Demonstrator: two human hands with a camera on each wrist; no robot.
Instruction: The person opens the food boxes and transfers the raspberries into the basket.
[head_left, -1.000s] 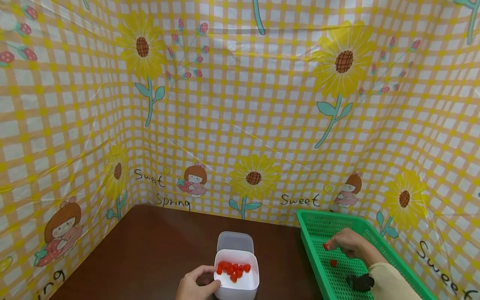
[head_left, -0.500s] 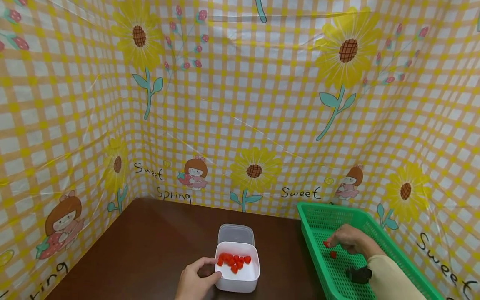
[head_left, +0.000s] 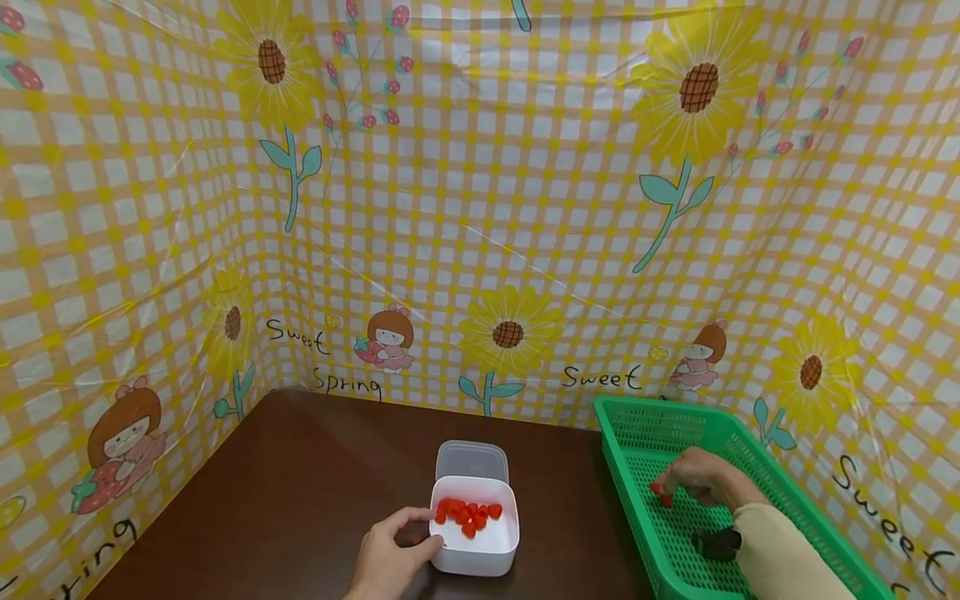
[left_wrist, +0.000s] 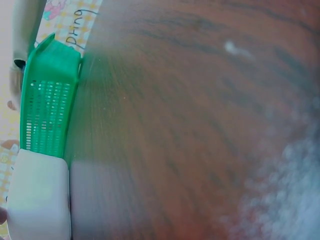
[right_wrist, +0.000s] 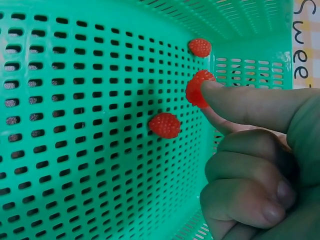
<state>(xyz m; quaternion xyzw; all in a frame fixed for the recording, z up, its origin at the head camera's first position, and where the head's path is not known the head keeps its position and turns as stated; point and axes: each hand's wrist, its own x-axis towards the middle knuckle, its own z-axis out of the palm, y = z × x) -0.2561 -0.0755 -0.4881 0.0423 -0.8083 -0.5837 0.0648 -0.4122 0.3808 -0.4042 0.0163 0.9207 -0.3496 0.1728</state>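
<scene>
My right hand (head_left: pixel 701 477) is inside the green basket (head_left: pixel 618 492), holding a red raspberry (right_wrist: pixel 196 92) between thumb and index finger, the other fingers folded. Two more raspberries lie in the basket: one on the perforated floor (right_wrist: pixel 165 125) and another near the far wall (right_wrist: pixel 200 47). With curled fingers and thumb, my left hand (head_left: pixel 392 552) holds the left side of a white box (head_left: pixel 480 562) at its rim. Several red raspberries (head_left: pixel 468 517) sit in the box, mostly toward its back left. In the left wrist view only the box's outer wall (left_wrist: pixel 40 195) shows.
A translucent lid (head_left: pixel 472 461) is behind the box on the dark brown table (head_left: pixel 315 475). A black device (head_left: pixel 716 543) is at my right wrist. Checked sunflower cloth (head_left: pixel 450 208) walls in the back and both sides.
The view has tilted down a little. My right hand, with the raspberry pinched, has come closer to the raspberry on the basket floor. My left hand keeps its place at the box.
</scene>
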